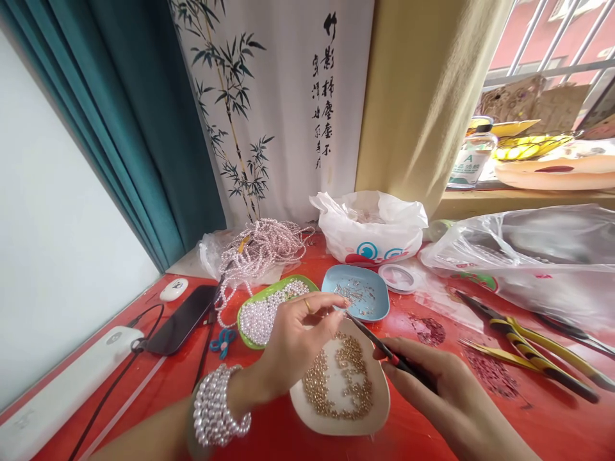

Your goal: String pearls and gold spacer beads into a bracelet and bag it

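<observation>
My left hand (300, 333), with a ring and a stacked pearl bracelet (218, 406) at its wrist, is closed in a pinch at the tool's tip. Whatever the fingertips hold is too small to make out. A slim black pointed tool with a red band (401, 363) is gripped in my right hand (439, 384); whether it is tweezers or pliers I cannot tell. Below both hands lies a cream dish (339, 428) of gold beads (353, 371). Just beyond are a blue dish (331, 282) with small metal pins and a green dish (247, 339) of white pearl beads (262, 315).
Pink pearl strands (271, 246) are heaped at the back left. White plastic bag (369, 234) and clear bag (528, 250) stand behind. Yellow-black pliers (528, 349) and gold tweezers (500, 355) lie right. Phone (182, 320), blue bead flower (222, 344) and power strip (72, 384) lie left.
</observation>
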A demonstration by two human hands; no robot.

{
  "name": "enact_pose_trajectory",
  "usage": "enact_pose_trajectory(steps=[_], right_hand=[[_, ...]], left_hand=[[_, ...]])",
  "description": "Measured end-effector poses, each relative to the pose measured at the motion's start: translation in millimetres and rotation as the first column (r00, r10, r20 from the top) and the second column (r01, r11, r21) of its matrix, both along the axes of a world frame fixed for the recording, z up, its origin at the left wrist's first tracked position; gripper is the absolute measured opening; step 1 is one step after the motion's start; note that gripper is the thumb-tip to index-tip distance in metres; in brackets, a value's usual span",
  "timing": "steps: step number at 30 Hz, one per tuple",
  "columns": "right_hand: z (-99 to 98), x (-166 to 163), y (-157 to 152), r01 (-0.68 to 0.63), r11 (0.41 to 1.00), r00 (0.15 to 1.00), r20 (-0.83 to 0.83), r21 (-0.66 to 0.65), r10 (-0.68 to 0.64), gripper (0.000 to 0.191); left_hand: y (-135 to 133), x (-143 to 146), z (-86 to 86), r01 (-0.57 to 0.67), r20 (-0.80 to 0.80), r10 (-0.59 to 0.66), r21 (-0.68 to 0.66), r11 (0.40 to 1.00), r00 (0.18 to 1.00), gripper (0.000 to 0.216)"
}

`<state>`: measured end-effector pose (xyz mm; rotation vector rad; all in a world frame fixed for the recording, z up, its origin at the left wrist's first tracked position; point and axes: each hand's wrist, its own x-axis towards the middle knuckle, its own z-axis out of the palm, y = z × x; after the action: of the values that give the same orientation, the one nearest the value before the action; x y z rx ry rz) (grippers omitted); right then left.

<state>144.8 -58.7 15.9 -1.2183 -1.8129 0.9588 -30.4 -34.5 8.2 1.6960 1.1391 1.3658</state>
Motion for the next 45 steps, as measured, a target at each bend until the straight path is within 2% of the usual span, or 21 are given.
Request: enact_pose_trajectory(steps=[5, 9, 16, 18, 23, 28, 37, 42, 45], right_hand=[[-0.6, 2.0, 2.3, -0.007, 1.0, 0.999, 0.046, 0.0, 0.007, 0.027], [-1.3, 2.2, 2.7, -0.014, 1.0, 0.998, 0.063, -0.004, 0.014, 0.026], [-3.9, 6.5, 7.0, -0.09, 0.996, 0.989, 0.121, -0.005, 0.09, 0.026], [-5.1, 8.7, 9.7, -0.1, 0.994, 0.978, 0.186, 0.043, 0.09, 0.026], [-6.8, 13.4, 14.1, -0.05, 0.967, 0.936, 0.35, 0.249, -0.042, 0.022], [-8.0, 17.3, 14.5, -0.075, 0.945, 0.919, 0.391, 0.317, -0.058, 0.02], [-10.4, 17.9, 14.4, -0.132, 0.958, 0.918, 0.395, 0.255, 0.022, 0.022], [-8.4, 16.9, 14.1, -0.123, 0.965, 0.942, 0.334, 0.229, 0.041, 0.023], [-4.1, 16.0, 15.0, -0.136, 0.978, 0.95, 0.299, 0.156, 0.084, 0.024]], left_hand=[[2.9, -1.5, 0.6, -0.01, 0.007, 0.01, 0.002, 1.0, 1.0, 0.015], [2.5, -1.0, 0.6, -0.002, -0.003, 0.001, -0.051, 0.999, 1.0, 0.018], [2.6, -2.1, -1.7, 0.047, 0.035, -0.043, -0.091, 0.995, 0.998, 0.02], [3.6, -3.0, 0.1, 0.035, 0.023, -0.033, -0.087, 0.996, 0.999, 0.02], [5.6, -4.9, 4.3, 0.012, -0.023, -0.013, -0.041, 0.999, 1.0, 0.02], [5.6, -4.5, 3.3, 0.04, -0.081, -0.038, 0.023, 0.999, 0.996, 0.019], [4.8, -4.5, 0.7, 0.06, -0.215, -0.036, 0.106, 0.992, 0.976, 0.02], [4.0, -4.0, 0.4, 0.061, -0.232, -0.041, 0.081, 0.995, 0.972, 0.02], [5.9, -5.2, 1.5, 0.062, -0.187, -0.059, 0.013, 0.998, 0.981, 0.019]])
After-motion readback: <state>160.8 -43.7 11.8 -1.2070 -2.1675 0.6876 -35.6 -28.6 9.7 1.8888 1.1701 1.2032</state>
